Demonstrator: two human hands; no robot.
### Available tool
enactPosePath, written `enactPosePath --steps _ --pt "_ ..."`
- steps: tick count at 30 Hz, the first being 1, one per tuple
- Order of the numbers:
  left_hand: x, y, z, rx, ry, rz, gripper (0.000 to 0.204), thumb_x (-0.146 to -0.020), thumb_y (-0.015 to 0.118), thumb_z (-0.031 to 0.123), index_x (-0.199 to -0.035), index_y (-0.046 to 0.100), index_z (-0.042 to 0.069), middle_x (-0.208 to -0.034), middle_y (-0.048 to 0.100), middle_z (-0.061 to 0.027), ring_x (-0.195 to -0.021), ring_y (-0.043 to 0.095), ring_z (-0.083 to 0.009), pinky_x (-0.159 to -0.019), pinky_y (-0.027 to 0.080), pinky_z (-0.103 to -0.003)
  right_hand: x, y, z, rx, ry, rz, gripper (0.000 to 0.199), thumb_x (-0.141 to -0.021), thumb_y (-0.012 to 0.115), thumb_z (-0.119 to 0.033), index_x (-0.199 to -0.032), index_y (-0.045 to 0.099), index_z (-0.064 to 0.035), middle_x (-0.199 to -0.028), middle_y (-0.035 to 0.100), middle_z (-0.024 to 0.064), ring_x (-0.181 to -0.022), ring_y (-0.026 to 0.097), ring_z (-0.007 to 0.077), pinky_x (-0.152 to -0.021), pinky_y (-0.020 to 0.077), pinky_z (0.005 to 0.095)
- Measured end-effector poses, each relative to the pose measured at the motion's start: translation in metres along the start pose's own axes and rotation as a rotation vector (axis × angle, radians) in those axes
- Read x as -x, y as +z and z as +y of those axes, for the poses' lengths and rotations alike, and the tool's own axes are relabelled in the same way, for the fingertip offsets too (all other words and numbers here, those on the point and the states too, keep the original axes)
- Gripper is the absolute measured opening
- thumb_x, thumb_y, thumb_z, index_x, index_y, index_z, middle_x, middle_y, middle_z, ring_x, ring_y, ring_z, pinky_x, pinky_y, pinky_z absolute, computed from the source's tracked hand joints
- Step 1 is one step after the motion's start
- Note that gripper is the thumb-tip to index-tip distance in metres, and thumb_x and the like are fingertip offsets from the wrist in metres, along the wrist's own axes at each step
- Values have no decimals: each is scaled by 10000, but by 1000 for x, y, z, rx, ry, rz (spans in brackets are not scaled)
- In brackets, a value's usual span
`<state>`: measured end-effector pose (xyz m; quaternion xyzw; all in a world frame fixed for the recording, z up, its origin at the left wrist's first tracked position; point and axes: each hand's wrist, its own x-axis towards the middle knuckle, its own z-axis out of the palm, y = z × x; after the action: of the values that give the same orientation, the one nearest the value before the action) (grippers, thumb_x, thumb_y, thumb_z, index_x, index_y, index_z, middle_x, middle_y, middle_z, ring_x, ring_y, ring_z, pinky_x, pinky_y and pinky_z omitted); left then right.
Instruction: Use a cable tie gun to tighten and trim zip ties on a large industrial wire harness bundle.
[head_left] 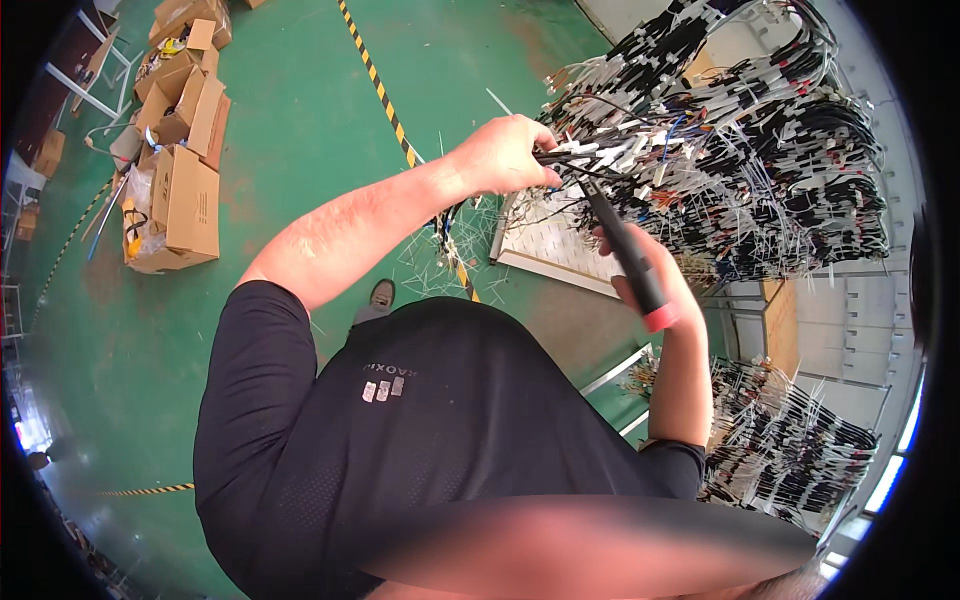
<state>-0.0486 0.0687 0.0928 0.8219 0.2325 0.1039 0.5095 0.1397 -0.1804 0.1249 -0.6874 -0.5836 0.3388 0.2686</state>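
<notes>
My left hand (510,155) is closed around a bundle of black cables (572,157) at the near-left side of a large hanging mass of wire harnesses (740,150). In my right hand (660,275) is a black cable tie gun (625,250) with a red rear end, gripped from below. Its narrow nose points up and left and lies close to the bundle, just right of my left fingers. Whether the nose touches the cables, I cannot tell. White ties and labels cover the harnesses.
White tie offcuts (440,255) litter the green floor below my left hand. A pale perforated panel (560,235) stands under the harnesses. More harnesses (780,430) hang at lower right. Open cardboard boxes (190,205) line the left. Yellow-black tape (375,80) crosses the floor.
</notes>
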Motion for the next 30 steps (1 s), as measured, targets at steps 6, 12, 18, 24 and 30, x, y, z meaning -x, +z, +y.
enactPosePath --steps 6,12,18,24,30 --pt "-13 -20 -17 415 -102 -240 272 -867 871 187 -1078 795 35 -844 714 26 -728 593 -50 -583 419 -259 -19 27 33 685 -314 293 519 -817 652 -41 -1335 622 -15 -1252 642 168 -1244 589 401 -1111 455 482" --pt "-18 -18 -21 474 -108 -245 247 -902 851 185 -1099 779 55 -825 699 26 -684 559 -23 -508 342 -223 -9 56 63 146 -129 271 488 -799 651 45 -1282 650 -26 -1146 671 137 -1100 665 342 -975 524 406" --pt "-17 -19 -20 449 -106 -247 146 -927 830 183 -1034 799 88 -774 679 45 -624 487 -37 -521 324 -248 -5 70 65 -63 -149 254 600 -789 654 50 -1383 619 -26 -1282 683 121 -1228 683 268 -1109 515 398" --pt "-16 -19 -16 476 -101 -283 217 -941 835 223 -1061 769 55 -790 674 21 -615 515 -23 -503 349 -220 -6 73 79 -30 -234 415 620 -843 719 -12 -1448 582 -1 -1317 675 120 -1267 673 259 -1125 510 405" --pt "-13 -23 -12 451 -131 -293 152 -962 808 210 -1025 784 74 -787 687 31 -640 526 -30 -520 352 -232 -8 64 73 -84 -280 329 588 -869 718 -23 -1442 589 6 -1338 674 138 -1278 662 285 -1123 496 397"
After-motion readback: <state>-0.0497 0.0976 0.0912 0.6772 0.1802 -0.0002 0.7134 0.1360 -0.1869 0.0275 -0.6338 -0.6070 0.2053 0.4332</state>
